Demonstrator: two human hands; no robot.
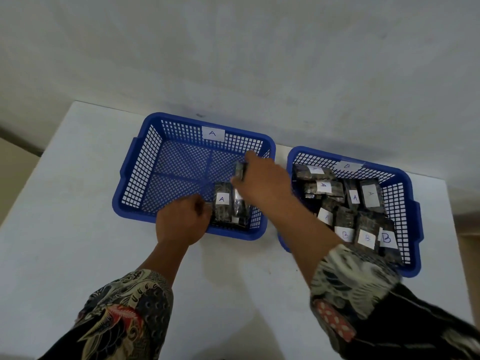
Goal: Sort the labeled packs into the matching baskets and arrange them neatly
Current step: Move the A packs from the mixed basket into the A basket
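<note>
Two blue mesh baskets stand side by side on a white table. Basket A on the left holds a dark pack labelled A near its front right corner, with another pack beside it. My left hand rests at the basket's front rim, its curled fingers touching the A pack's left edge. Over basket A's right side, my right hand grips a dark pack held on edge. Basket B on the right holds several dark packs, some labelled A, some labelled B.
The white table ends at a pale wall just behind the baskets. Its left edge drops off to a darker floor. Bare tabletop lies in front of and to the left of basket A. My patterned sleeves fill the lower view.
</note>
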